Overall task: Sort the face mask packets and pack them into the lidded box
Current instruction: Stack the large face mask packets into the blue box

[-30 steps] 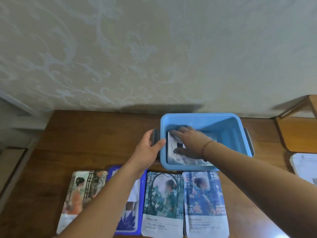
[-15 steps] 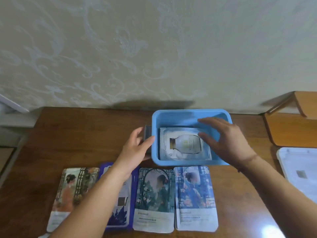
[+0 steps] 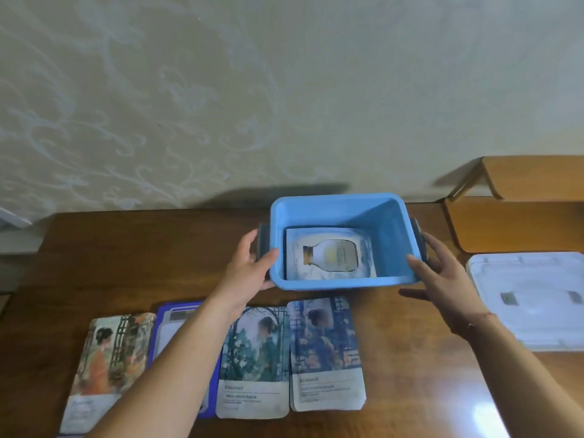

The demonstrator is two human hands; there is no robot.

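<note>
Left hand (image 3: 249,273): fingers curled round left end of the open blue plastic box (image 3: 392,222), centre frame.
Right hand (image 3: 442,279): fingers spread, touching its right end.

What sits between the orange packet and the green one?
In the head view, a purple packet, partly hidden under the left forearm, between the orange packet and green packet.

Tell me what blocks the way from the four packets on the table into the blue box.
Nothing visible does. The blue box stands open, its white lid lying off to the right on the table. Only one bottle-print packet lies flat inside. The left hand and right hand flank the box's sides.
</note>
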